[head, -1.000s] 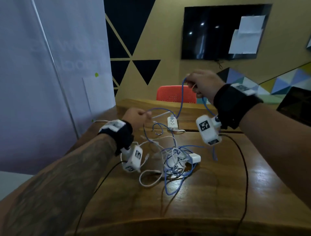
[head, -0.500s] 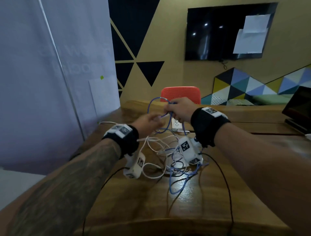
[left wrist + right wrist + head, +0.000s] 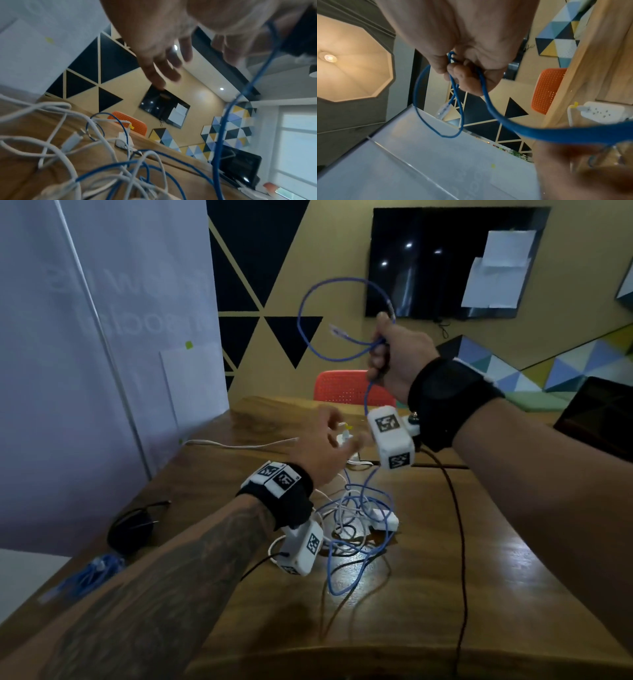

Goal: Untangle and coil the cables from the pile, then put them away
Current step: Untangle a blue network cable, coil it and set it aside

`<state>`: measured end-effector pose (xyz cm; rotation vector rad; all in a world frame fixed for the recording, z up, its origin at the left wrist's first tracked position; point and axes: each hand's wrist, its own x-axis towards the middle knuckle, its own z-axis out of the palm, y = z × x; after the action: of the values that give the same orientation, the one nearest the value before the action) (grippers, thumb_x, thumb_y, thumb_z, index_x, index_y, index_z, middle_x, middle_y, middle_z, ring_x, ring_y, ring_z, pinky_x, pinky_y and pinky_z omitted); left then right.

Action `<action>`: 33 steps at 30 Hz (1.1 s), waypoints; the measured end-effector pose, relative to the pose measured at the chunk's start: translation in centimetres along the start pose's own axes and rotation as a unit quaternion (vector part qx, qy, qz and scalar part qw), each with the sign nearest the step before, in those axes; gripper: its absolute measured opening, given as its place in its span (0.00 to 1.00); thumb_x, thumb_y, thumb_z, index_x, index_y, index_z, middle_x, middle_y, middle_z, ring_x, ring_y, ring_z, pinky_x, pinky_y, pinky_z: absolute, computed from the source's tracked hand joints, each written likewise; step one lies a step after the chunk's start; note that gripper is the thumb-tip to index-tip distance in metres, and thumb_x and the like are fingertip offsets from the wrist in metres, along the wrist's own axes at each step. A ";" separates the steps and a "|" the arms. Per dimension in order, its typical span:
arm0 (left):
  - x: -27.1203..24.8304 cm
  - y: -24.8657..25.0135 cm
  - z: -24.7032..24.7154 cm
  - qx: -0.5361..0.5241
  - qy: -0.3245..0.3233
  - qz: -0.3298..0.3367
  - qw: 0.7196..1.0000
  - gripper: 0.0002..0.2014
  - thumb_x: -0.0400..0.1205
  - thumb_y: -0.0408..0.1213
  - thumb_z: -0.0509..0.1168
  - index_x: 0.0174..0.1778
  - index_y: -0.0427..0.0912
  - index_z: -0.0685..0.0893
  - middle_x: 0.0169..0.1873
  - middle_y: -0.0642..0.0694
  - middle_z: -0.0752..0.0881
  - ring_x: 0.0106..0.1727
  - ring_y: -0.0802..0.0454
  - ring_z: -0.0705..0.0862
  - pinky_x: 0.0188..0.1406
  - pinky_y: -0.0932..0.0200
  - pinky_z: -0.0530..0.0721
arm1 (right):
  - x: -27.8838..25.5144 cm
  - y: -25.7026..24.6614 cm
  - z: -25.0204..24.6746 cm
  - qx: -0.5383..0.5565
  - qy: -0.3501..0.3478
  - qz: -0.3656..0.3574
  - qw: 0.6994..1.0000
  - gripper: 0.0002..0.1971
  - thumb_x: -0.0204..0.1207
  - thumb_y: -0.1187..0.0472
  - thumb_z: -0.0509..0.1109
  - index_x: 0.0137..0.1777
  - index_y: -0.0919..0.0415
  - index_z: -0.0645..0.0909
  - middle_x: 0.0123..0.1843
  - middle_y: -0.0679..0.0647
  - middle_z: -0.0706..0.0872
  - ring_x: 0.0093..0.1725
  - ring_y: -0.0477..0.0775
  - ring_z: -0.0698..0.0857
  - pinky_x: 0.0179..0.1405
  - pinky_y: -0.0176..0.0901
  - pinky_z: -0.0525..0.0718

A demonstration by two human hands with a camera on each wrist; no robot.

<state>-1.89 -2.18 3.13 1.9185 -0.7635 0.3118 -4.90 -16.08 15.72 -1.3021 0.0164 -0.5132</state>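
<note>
Blue cable (image 3: pixel 310 313) is looping high in the upper centre of the head view, its clear plug (image 3: pixel 337 331) dangling free, as the right hand (image 3: pixel 399 356) is gripping the gathered turns, probably to build a coil clear of the tangle. The cable's tail is dropping to the pile (image 3: pixel 356 525) of white and blue cords at centre frame on the wooden table (image 3: pixel 428 594). Below, the left hand (image 3: pixel 325 446) is hovering with fingers spread and empty, likely poised to feed slack. A bundled blue cable (image 3: pixel 90 573) is lying at lower left.
</note>
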 end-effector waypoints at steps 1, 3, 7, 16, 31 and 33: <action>-0.2 0.2 0.9 -0.004 -0.087 -0.028 0.996 0.21 0.75 0.54 0.69 0.60 0.49 0.78 0.43 0.52 0.80 0.35 0.58 0.78 0.37 0.57 0.78 | 0.0 -0.4 0.3 0.018 -0.005 0.001 1.000 0.18 0.89 0.52 0.61 0.36 0.58 0.71 0.21 0.49 0.67 0.21 0.48 0.66 0.24 0.39 0.68; -0.8 0.2 2.4 -0.015 -0.215 -0.080 0.973 0.12 0.80 0.47 0.70 0.56 0.46 0.85 0.43 0.49 0.87 0.29 0.57 0.80 0.32 0.58 0.79 | -0.1 -1.2 0.7 0.028 -0.009 -0.018 0.999 0.18 0.89 0.52 0.60 0.37 0.59 0.70 0.22 0.50 0.66 0.21 0.48 0.66 0.23 0.37 0.68; -2.1 -0.7 2.8 -0.161 -0.336 -0.221 0.901 0.16 0.86 0.45 0.58 0.49 0.40 0.88 0.50 0.43 0.92 0.27 0.50 0.79 0.20 0.62 0.71 | 0.7 -3.3 -0.8 -0.008 0.043 -0.090 0.995 0.18 0.89 0.50 0.59 0.39 0.57 0.71 0.24 0.50 0.66 0.20 0.47 0.67 0.21 0.36 0.67; -1.0 0.9 -0.4 -0.306 -0.227 -0.216 0.899 0.07 0.86 0.36 0.64 0.48 0.39 0.86 0.32 0.47 0.82 0.27 0.55 0.78 0.24 0.60 0.79 | 1.8 -3.5 -6.8 -0.275 0.143 -0.196 0.930 0.18 0.80 0.42 0.64 0.32 0.50 0.75 0.26 0.48 0.75 0.25 0.47 0.72 0.32 0.48 0.73; -2.6 12.9 -13.6 -0.350 0.037 0.028 0.936 0.07 0.87 0.37 0.63 0.56 0.40 0.84 0.52 0.41 0.87 0.58 0.45 0.89 0.46 0.54 0.87 | -11.4 -9.2 -4.0 -0.450 0.082 -0.366 0.811 0.27 0.83 0.40 0.62 0.41 0.67 0.82 0.31 0.60 0.79 0.30 0.52 0.73 0.32 0.45 0.71; -4.5 15.0 -15.4 -0.340 0.046 0.053 0.938 0.07 0.86 0.38 0.64 0.55 0.41 0.85 0.50 0.42 0.88 0.56 0.45 0.90 0.47 0.53 0.87 | -14.1 -10.9 -3.2 -0.430 0.073 -0.378 0.817 0.27 0.84 0.41 0.62 0.41 0.67 0.82 0.31 0.58 0.77 0.28 0.47 0.72 0.31 0.44 0.70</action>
<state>-13.05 8.60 18.67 1.2053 -0.7858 0.1671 -22.21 -15.67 21.03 -2.1580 -0.1681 -1.4034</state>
